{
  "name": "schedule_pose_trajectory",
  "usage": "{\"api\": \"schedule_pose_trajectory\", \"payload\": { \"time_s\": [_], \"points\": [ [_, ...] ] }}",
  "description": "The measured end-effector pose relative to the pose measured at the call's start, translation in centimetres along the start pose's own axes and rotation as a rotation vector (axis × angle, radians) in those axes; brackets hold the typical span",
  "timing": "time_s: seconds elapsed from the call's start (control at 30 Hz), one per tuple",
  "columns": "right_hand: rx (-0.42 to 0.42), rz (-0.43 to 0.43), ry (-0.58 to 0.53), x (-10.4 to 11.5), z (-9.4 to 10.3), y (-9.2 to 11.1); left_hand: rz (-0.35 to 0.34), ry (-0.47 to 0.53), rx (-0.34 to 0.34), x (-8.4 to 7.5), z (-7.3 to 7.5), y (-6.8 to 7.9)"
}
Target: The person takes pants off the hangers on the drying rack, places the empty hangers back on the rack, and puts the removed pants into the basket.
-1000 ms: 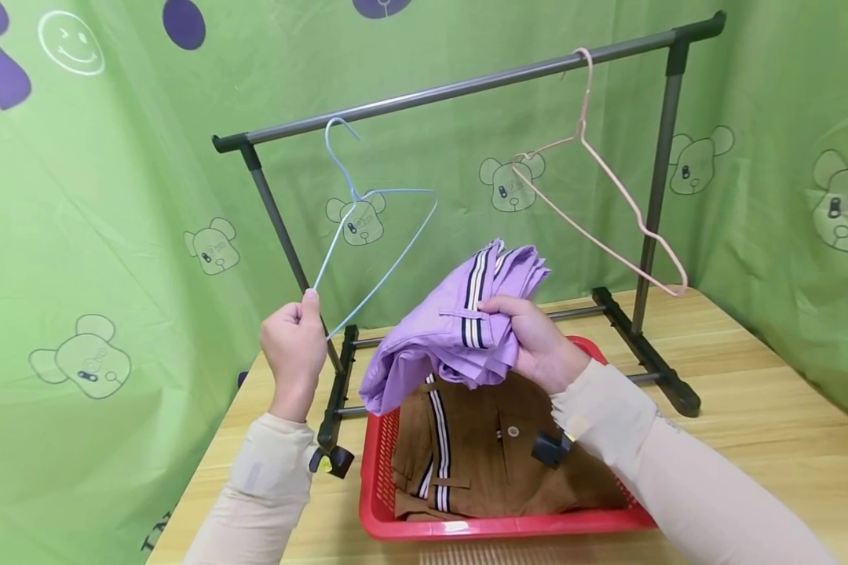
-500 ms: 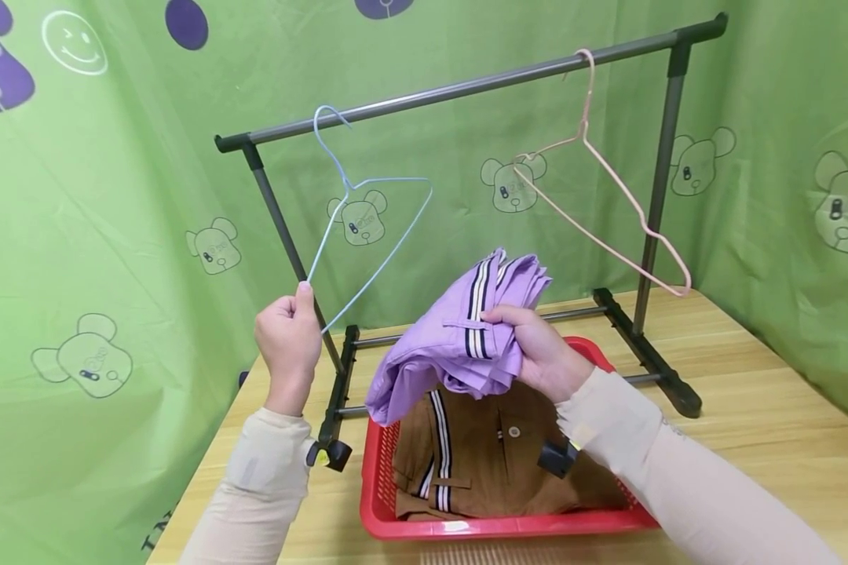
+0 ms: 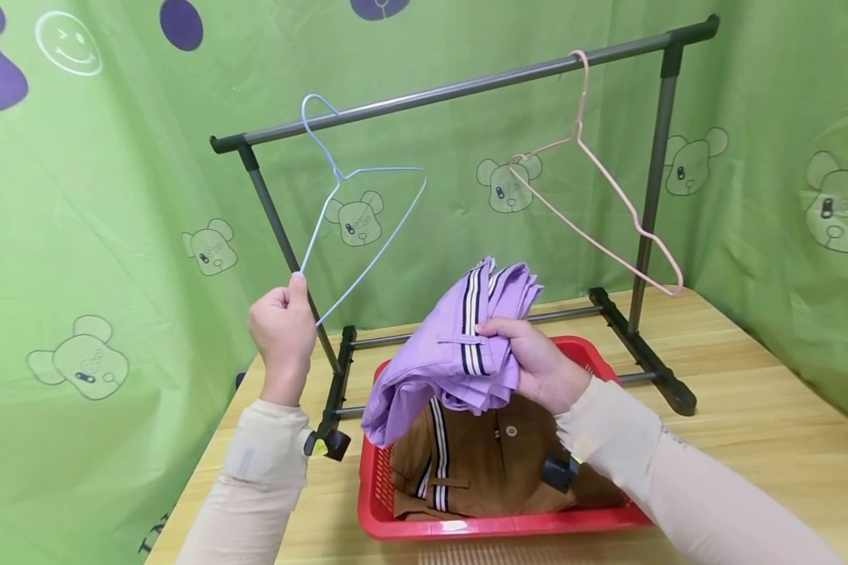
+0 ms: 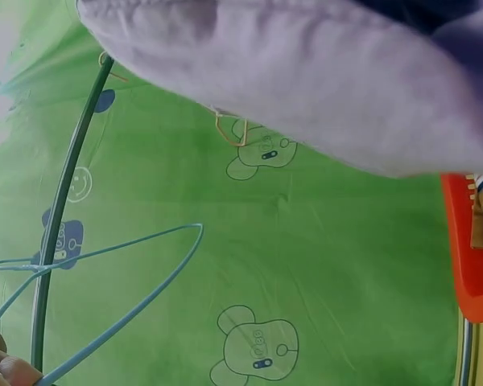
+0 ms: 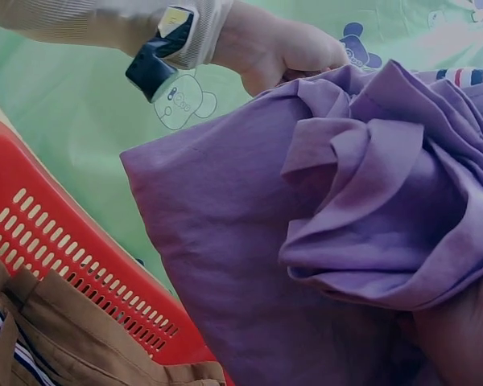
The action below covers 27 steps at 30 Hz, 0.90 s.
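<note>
My left hand grips a lower corner of the blue wire hanger, thumb lying along the wire. The hanger is tilted, and its hook tip meets the rail in the head view; contact I cannot tell. In the left wrist view, fingertips hold the blue hanger at the lower left. My right hand holds folded purple pants, thumb on the black-and-white striped waistband by a belt loop; its other fingers are mostly hidden. The purple pants fill much of the right wrist view and hang above the basket.
A red basket with brown pants stands on the wooden table. Behind it rises a clothes rack with a pink hanger on its right side. Green printed cloth surrounds the table.
My left hand has moved up and left, lifting the blue hanger's hook from just under the rail to above it. The right hand with the purple pants has sunk slightly.
</note>
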State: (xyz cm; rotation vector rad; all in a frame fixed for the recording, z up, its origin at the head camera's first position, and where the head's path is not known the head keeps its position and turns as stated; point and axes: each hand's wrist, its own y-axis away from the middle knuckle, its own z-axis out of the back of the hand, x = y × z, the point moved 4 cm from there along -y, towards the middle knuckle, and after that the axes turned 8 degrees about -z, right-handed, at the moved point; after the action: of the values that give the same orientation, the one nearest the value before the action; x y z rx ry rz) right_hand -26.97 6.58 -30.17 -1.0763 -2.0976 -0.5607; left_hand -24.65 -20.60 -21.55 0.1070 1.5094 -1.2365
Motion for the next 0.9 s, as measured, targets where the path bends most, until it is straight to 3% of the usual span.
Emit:
{"api": "schedule_pose_trajectory", "payload": {
  "time_s": [0.9],
  "points": [
    [0.080,-0.016,0.113,-2.1,-2.2,-0.9,0.075,0.008,-0.002,-0.1,-1.0,-1.5]
  ]
}}
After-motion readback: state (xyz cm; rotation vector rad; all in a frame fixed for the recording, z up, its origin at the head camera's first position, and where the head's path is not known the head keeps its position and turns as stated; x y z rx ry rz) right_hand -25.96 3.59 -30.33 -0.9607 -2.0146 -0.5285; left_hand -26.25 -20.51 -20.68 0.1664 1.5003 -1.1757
